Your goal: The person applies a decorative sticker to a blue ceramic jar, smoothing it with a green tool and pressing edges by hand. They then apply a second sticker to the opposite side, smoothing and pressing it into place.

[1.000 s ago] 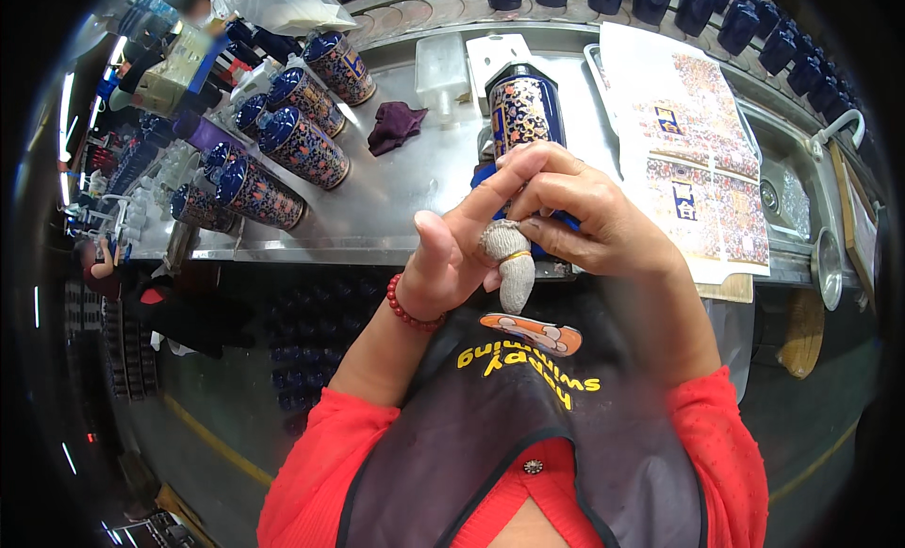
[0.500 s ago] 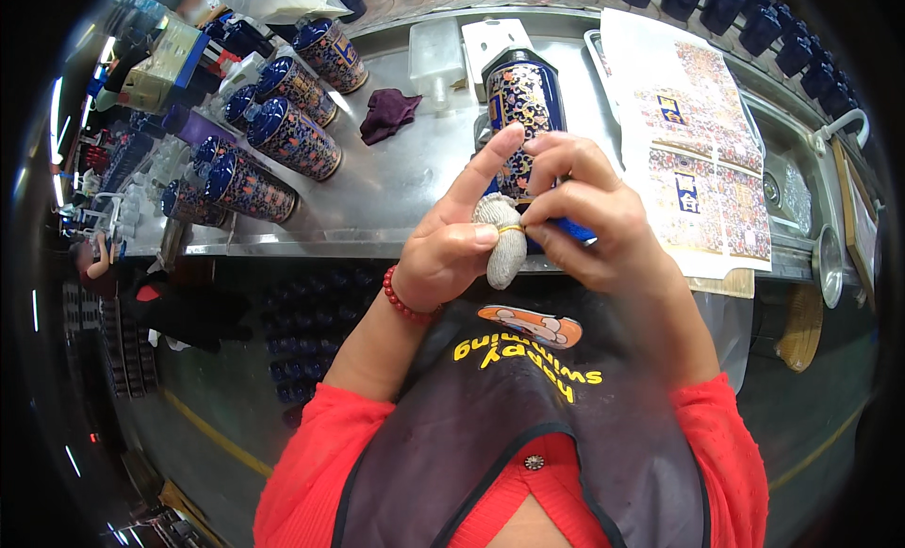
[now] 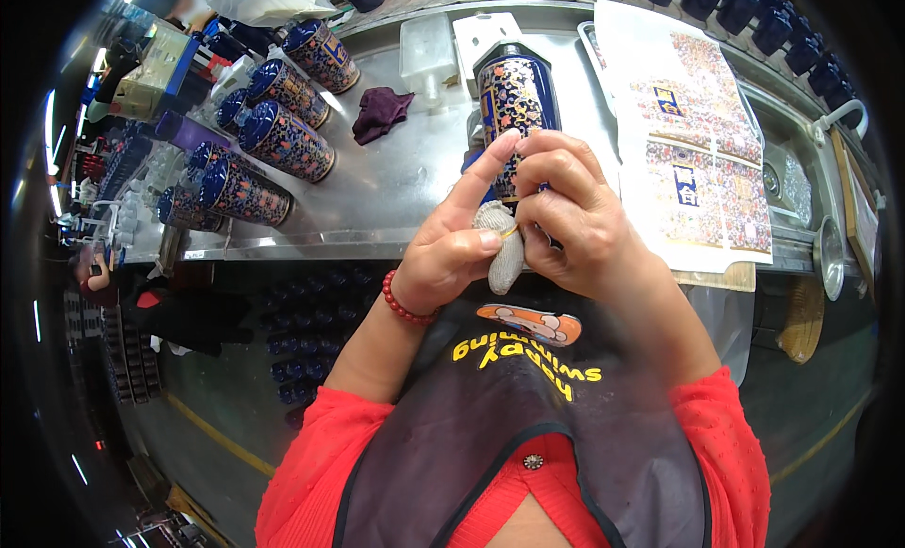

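My right hand hid the lower half of the tall blue floral-patterned ceramic bottle; the grey cloth finger cot covered my left middle finger.

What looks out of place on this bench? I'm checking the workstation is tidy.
Little stands out. A dark red rag lies crumpled on the metal table, and several patterned blue jars lie on their sides at the left. Both hands hold a small grey cloth pouch.
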`<state>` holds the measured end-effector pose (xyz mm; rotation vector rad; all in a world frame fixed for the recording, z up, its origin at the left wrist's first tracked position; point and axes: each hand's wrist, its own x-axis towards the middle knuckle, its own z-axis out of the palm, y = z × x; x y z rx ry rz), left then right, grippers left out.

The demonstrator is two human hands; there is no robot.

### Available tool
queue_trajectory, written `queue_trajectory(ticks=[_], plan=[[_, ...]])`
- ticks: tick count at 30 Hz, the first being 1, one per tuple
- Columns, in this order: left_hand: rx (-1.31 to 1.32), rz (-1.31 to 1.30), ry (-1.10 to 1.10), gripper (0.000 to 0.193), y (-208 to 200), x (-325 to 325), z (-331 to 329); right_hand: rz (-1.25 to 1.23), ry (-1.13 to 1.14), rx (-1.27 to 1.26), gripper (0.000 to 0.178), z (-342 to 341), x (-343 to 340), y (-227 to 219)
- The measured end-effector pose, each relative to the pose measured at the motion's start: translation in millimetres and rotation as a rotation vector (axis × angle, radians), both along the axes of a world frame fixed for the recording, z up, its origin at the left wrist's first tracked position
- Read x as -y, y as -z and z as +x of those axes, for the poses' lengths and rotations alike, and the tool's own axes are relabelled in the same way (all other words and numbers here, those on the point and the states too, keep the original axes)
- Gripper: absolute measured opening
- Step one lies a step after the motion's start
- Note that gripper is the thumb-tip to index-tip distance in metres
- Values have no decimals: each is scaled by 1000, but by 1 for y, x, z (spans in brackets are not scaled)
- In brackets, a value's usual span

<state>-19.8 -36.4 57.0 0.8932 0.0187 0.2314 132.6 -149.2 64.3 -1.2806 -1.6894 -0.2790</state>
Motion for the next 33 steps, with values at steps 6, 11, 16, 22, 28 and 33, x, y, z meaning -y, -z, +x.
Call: queue_trajectory(ticks=[6, 11, 16, 22, 28, 33], plan=[[9, -67, 39, 96, 0, 4, 1, 30, 9, -64, 22, 6, -4, 7], [48, -166, 109, 95, 1, 8, 2, -88, -145, -331, 16, 6, -3, 14], [160, -79, -42, 91, 4, 2, 8, -30, -29, -325, 16, 9, 0, 10], [167, 232, -244, 90, 5, 6, 17, 28, 168, -131, 24, -1, 4, -3], [186, 566, -313, 88, 6, 19, 15, 90, 256, -72, 19, -6, -5, -3], [173, 800, -342, 88, 13, 16, 14, 77, 232, -95, 18, -4, -9, -1]])
